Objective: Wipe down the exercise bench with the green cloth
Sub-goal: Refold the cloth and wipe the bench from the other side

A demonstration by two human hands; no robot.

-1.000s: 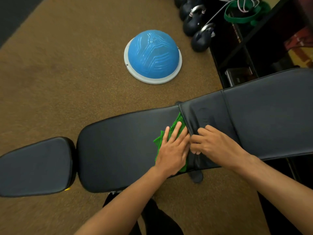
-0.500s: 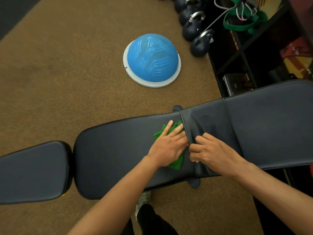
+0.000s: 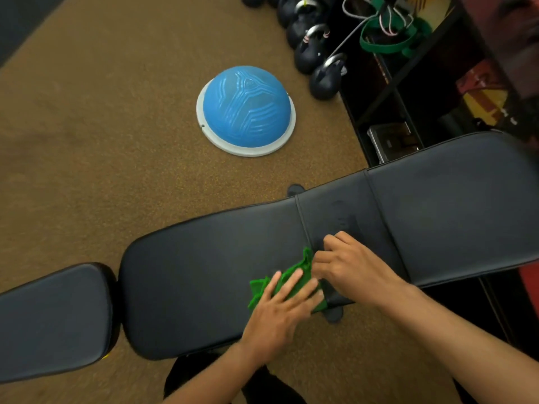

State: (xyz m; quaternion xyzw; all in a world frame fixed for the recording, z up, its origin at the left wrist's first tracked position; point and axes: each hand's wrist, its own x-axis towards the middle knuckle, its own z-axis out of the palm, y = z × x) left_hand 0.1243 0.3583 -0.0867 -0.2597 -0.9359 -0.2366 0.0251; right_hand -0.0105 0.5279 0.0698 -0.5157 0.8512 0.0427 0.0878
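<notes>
A speckled tan-brown carpet floor [image 3: 87, 141] is filling the left and middle of the view, with a darker grey strip running along its far left corner, and a long black padded vinyl exercise bench [image 3: 204, 272] is stretching across the lower half from left to right, its small separate seat pad [image 3: 52, 319] sitting at the left end beside the main pad. Beyond the bench a blue half-dome balance trainer on a pale grey round base [image 3: 246, 110] is resting on the carpet, and to its right a row of black kettlebells with silver handles [image 3: 318, 53] is lining up against a dark open shelving unit [image 3: 388, 91] that is holding a tangle of green and white bands [image 3: 385, 33]. The left hand [image 3: 280, 313] is lying flat with fingers spread, pressing the crumpled green cloth [image 3: 294, 275] onto the near edge of the main pad, just left of a raised cross seam. The right hand [image 3: 347, 266] is curling its fingers and pinching the vinyl at that seam, touching the cloth's upper corner. Compared with half a second ago, the left hand and cloth are sitting nearer the bench's front edge, having slid toward the person, while the right hand is staying at the seam, and the view is tilting slightly so more of the shelving is showing
</notes>
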